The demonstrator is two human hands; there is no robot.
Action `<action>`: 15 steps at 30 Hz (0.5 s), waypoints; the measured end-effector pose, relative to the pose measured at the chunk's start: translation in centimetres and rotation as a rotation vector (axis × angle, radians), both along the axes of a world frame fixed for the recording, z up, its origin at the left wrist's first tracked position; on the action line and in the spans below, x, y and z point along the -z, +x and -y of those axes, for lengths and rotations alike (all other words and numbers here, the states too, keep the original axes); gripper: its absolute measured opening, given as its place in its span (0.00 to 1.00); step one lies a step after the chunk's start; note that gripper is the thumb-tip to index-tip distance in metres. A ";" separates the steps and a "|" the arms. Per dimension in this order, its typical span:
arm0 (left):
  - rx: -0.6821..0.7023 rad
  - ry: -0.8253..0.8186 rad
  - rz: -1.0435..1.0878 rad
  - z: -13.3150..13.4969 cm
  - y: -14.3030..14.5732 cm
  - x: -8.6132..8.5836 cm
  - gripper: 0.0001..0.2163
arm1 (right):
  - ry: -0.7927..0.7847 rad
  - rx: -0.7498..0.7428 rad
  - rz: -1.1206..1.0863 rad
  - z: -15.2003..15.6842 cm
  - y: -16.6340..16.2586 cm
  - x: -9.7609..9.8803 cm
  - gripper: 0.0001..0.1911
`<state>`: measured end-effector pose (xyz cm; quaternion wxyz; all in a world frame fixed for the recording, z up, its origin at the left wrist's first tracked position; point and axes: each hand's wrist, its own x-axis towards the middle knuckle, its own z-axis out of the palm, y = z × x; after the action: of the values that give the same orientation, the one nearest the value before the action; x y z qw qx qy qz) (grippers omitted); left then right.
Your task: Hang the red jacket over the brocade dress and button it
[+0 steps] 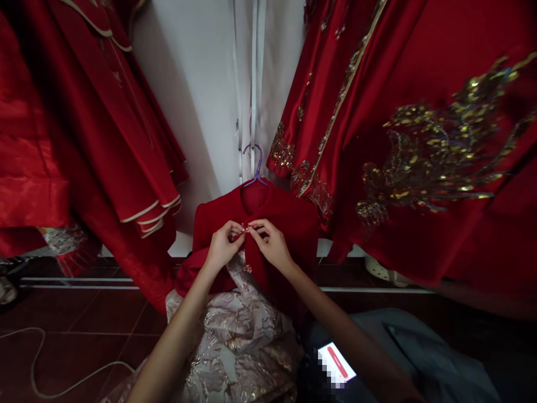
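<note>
Pinching a small beaded fastening at the chest of a red jacket, the left hand and right hand meet fingertip to fingertip, each closed on the jacket's front edge, apparently to bring the two sides together. The jacket hangs on a purple hanger against a white wall, so both hands stay free. A pale brocade skirt spreads below. Whether the fastening is joined is hidden by fingers. Red embroidered gowns crowd both sides, cut off by the frame.

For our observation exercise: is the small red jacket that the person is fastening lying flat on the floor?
No: the red jacket hangs on a purple hanger against the white wall, while the left hand and right hand pinch its front clasp.
</note>
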<state>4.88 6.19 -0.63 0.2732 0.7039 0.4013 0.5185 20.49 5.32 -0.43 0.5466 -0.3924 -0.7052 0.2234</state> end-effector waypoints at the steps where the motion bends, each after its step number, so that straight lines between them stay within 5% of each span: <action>1: 0.006 0.004 -0.028 0.0 -0.1 -0.3 0.06 | 0.011 0.009 0.006 0.0 0.0 0.0 0.10; 15: 0.040 0.041 -0.392 0.3 -0.5 -3.0 0.06 | -0.032 -0.072 -0.012 -0.7 0.9 0.2 0.11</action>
<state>4.40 5.89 2.34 0.1857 0.8047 0.4220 0.3741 21.41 6.06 -0.60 0.5361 -0.3743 -0.7117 0.2567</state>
